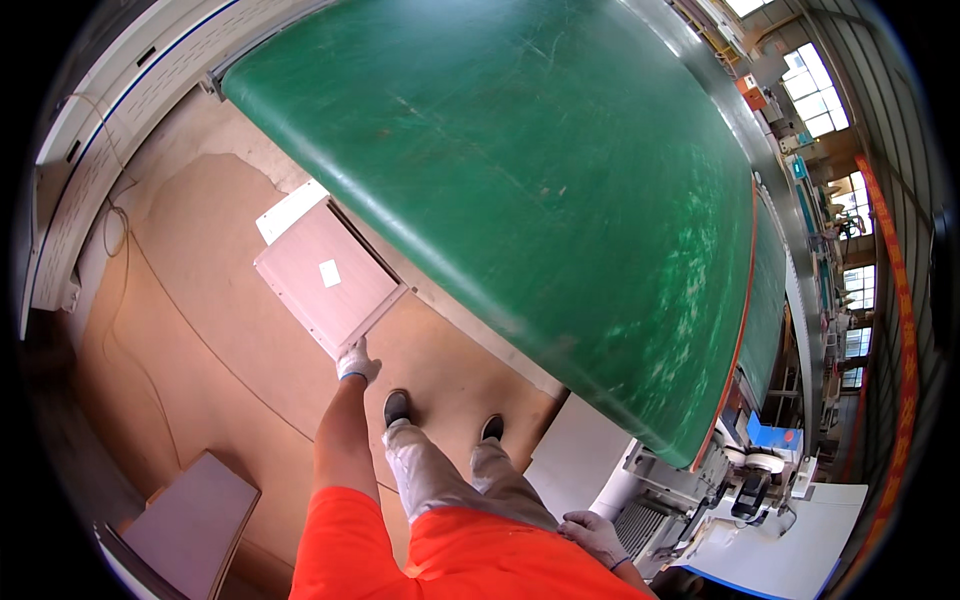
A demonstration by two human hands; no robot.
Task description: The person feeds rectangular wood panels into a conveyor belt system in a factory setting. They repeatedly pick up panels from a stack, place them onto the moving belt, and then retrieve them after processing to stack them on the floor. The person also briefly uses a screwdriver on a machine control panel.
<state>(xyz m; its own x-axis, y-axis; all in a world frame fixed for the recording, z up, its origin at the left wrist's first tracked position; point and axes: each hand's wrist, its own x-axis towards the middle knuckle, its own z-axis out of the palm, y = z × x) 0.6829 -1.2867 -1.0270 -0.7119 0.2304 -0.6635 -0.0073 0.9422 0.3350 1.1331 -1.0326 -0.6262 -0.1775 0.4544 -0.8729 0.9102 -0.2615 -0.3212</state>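
Though near belt edge (430, 245), panel (308, 272) in left hand (357, 363), broad floor (215, 320) leftward.

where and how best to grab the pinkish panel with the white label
Probably at the near edge, from the person's side: the flat panel turns that edge toward them, and the left hand is at its near corner. The right edge runs beside the green belt, likely leaving less room there.
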